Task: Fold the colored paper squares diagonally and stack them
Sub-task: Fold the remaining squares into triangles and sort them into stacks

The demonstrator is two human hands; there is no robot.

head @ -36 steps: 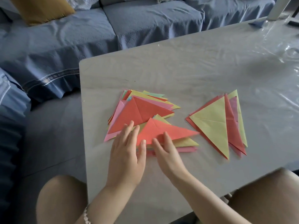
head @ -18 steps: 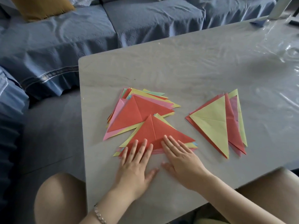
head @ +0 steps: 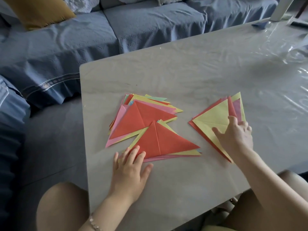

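Observation:
A red folded triangle (head: pixel 165 140) lies on top of a small near stack of triangles. My left hand (head: pixel 129 169) rests flat, fingertips on that stack's left corner. Behind it sits a bigger loose pile of folded triangles (head: pixel 143 114), red on top with pink, yellow and green edges showing. To the right lies another pile with a yellow paper (head: pixel 215 119) on top and red and pink sheets under it. My right hand (head: pixel 236 132) lies on this right pile, fingers spread over the yellow paper, thumb pointing left.
The grey table (head: pixel 200 77) is covered with clear plastic film (head: pixel 290 52), which wrinkles at the right. A blue sofa (head: pixel 133 25) with a mustard cushion (head: pixel 41 10) stands behind it. My bare knees show below the near edge.
My right hand left the near red triangle and moved right onto the yellow-topped pile. My left hand stayed at the near stack's left corner.

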